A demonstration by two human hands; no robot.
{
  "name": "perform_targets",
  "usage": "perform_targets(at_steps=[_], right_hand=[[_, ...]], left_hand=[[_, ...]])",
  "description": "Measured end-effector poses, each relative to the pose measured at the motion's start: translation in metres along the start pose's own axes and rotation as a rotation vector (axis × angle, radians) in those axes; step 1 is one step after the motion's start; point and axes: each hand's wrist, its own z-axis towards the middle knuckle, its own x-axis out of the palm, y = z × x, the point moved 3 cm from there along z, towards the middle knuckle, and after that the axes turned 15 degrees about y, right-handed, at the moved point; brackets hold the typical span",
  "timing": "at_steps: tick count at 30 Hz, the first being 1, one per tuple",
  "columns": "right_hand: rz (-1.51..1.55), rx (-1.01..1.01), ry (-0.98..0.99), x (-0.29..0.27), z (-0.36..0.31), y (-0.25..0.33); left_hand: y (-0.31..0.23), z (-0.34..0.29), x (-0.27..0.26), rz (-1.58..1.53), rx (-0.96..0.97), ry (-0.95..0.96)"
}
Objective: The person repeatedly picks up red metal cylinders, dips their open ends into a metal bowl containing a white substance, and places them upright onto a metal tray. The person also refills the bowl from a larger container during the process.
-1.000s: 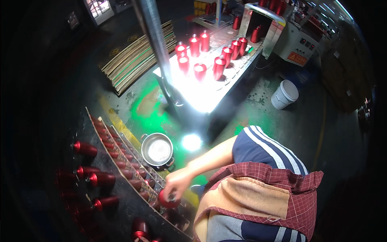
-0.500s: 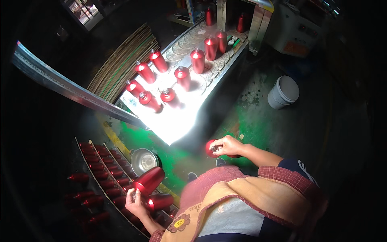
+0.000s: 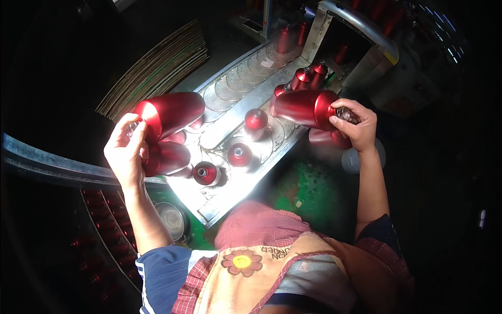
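My left hand (image 3: 124,149) is closed round the necks of two shiny red metal bottles, an upper bottle (image 3: 175,112) and a lower bottle (image 3: 168,158). Both tilt sideways over the near left part of a conveyor (image 3: 226,102). At the conveyor's right side, my right hand (image 3: 358,125) grips two more by their necks, one red bottle (image 3: 297,107) in front and another bottle (image 3: 330,138) partly hidden below it. Between my hands several bottles stand upright on round plates, among them a near bottle (image 3: 206,172), a middle bottle (image 3: 240,155) and a farther bottle (image 3: 256,119).
A metal-framed machine opening (image 3: 334,31) spans the conveyor's far end. Flat sheets (image 3: 154,70) are stacked on the left, beyond a curved metal rail (image 3: 52,165). Below lie a metal bowl (image 3: 170,220) and rows of red bottles (image 3: 107,225). A pale bucket (image 3: 351,161) stands at right.
Both hands have risen from low beside my body to above the conveyor, each carrying red bottles. My view has shifted closer to the conveyor, and my body is nearer its front edge.
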Motion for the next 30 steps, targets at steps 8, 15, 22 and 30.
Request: perform_targets(at_steps=[8, 15, 22, 30], right_hand=[[-0.410, 0.013, 0.286, -0.008, 0.309, -0.046], [-0.424, 0.038, 0.610, 0.124, 0.393, -0.224], [-0.213, 0.021, 0.814, 0.154, 0.383, -0.270], [0.158, 0.204, 0.451, 0.134, 0.413, -0.297]], left_hand=[[0.135, 0.225, 0.147, 0.116, -0.188, 0.320], [0.267, 0.233, 0.142, 0.403, -0.354, 0.424], [0.280, 0.213, 0.128, 0.379, -0.484, 0.501], [0.305, 0.176, 0.048, 0.015, -0.289, -0.040]])
